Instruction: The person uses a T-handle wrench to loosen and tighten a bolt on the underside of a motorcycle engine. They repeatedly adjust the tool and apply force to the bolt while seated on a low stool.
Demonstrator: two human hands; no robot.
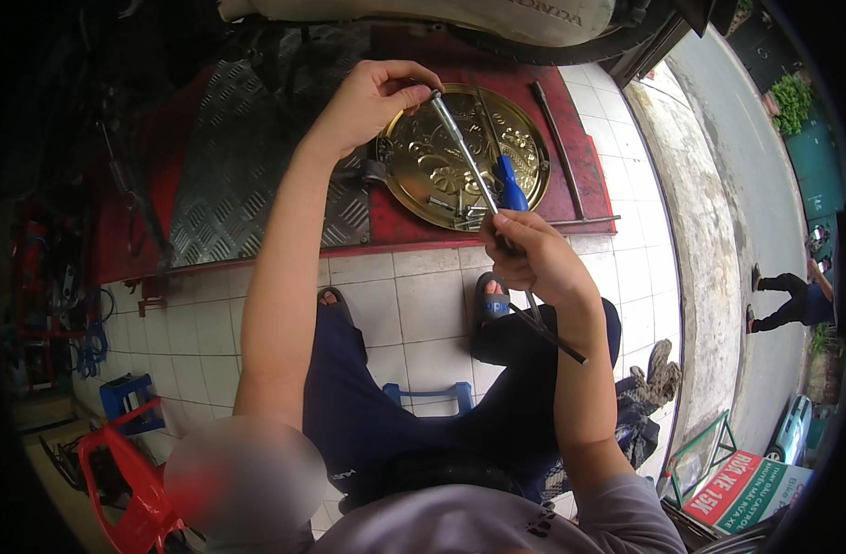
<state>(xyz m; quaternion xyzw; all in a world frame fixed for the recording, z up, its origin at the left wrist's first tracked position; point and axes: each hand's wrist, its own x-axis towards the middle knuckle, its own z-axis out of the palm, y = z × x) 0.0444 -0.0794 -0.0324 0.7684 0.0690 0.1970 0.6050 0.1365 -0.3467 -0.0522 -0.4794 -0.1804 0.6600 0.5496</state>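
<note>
Currently both hands are on one tool: a T-handle socket wrench [458, 138], held slantwise above the near side of a round, embossed brass-coloured tray [398, 185]. Right hand [526, 257] is curled closed around the shaft, with the crossbar end sticking out below the fist, over the right thigh. Left hand [382, 100] has thumb and index pinched at the socket end, other fingers loosely bent; can't tell whether a fastener sits in the socket, fingertips cover it.

In the tray: a blue-handled screwdriver [510, 185], blade pointing away from the person, and a loose cluster of bolts [467, 218] by the near rim. Second T-handle wrench [561, 152] lies right of the tray, crossbar toward the person. Tray and second wrench are on a red bench [582, 175]; diamond-plate sheet [257, 152] covers the bench's surface left of the tray. Motorbike [441, 14] with a pale body part stands beyond. Person is seated, sandals [493, 305] on white floor tiles [423, 319].
</note>
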